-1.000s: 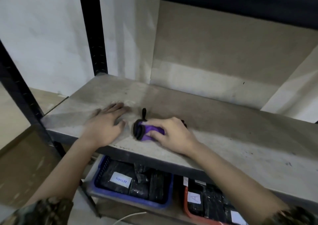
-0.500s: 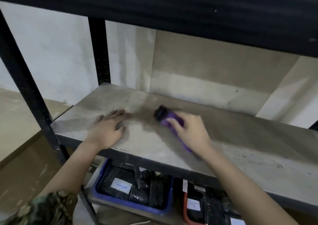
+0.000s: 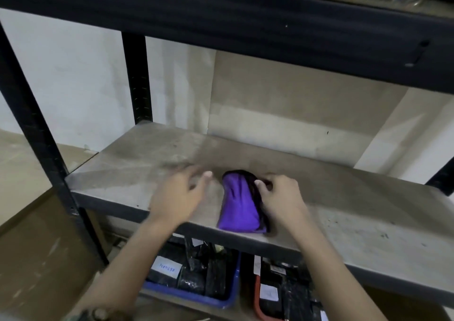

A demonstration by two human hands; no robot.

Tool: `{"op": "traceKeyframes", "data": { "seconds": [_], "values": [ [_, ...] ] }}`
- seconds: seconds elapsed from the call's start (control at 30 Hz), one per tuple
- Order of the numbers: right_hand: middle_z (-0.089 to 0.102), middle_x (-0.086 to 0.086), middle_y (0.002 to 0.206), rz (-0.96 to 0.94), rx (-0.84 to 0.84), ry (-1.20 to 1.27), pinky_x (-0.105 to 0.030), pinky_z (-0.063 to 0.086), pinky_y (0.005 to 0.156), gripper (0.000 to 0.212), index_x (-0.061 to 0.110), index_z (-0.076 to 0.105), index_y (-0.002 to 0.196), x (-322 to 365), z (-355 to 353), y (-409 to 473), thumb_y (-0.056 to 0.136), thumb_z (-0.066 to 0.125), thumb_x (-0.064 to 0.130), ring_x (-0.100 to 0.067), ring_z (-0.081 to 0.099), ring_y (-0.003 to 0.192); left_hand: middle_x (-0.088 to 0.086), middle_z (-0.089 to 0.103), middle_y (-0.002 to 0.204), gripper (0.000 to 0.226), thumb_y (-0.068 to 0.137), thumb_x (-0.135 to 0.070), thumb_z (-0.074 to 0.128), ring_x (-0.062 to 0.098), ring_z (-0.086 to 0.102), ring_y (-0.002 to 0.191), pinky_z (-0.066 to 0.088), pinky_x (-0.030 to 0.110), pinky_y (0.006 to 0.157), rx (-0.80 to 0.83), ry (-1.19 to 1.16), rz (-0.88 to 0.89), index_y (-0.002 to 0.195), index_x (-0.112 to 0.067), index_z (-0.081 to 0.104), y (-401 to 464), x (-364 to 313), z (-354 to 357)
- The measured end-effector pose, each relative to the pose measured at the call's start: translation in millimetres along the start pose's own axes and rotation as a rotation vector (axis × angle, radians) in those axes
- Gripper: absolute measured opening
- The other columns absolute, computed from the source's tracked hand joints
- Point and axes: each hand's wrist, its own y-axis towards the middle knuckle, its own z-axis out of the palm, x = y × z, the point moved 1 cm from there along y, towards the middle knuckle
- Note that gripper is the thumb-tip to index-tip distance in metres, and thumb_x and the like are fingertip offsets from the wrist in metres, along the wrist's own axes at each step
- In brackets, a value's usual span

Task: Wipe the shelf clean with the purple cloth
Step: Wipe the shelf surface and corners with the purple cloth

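Observation:
The purple cloth (image 3: 239,205) with a black edge lies folded on the dusty grey shelf (image 3: 368,210), close to the front edge. My right hand (image 3: 280,198) sits at the cloth's right side, thumb and curled fingers pinching its black edge. My left hand (image 3: 177,198) is just left of the cloth, fingers spread and blurred with motion, holding nothing. A narrow gap separates its fingertips from the cloth.
A dark beam of the upper shelf (image 3: 245,26) hangs overhead. Black posts stand at the back left (image 3: 136,80) and front left (image 3: 36,136). Below are a blue bin (image 3: 221,301) and a red bin (image 3: 256,303) with black packets.
My right hand pulled the cloth back toward the front edge, and the cloth now lies flatter. My left hand lifted off the shelf and moved right toward the cloth.

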Motion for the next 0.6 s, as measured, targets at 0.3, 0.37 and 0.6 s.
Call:
{"op": "traceKeyframes", "data": {
  "seconds": [0.3,0.37,0.6],
  "values": [
    [0.071,-0.005,0.103,-0.123,-0.139,-0.048,-0.031,0.044,0.081,0.02,0.017,0.07,0.1,-53,13,-15,0.087,0.055,0.018,-0.025,0.061,0.095,0.006,0.044,0.141,0.057,0.086,-0.021,0.058,0.027,0.047,0.123,0.037,0.032,0.105,0.146,0.171,0.14,0.14,-0.022,0.04,-10,-66,49],
    [0.071,-0.002,0.105,-0.106,-0.15,-0.04,-0.03,0.044,0.082,0.021,0.018,0.07,0.101,-53,13,-14,0.088,0.054,0.021,-0.023,0.061,0.097,0.005,0.044,0.141,0.057,0.085,-0.014,0.058,0.024,0.047,0.125,0.037,0.034,0.106,0.173,0.207,0.156,0.14,-0.021,0.042,-4,-52,32],
    [0.068,-0.006,0.109,-0.073,-0.084,-0.046,-0.038,0.048,0.087,0.024,0.018,0.067,0.107,-48,14,-13,0.089,0.053,0.022,-0.028,0.059,0.1,-0.008,0.0,0.159,0.062,0.092,-0.055,0.039,0.023,-0.001,0.145,0.014,0.057,0.113,0.309,0.433,0.148,0.147,-0.037,0.017,-16,-43,36]
  ]
}}
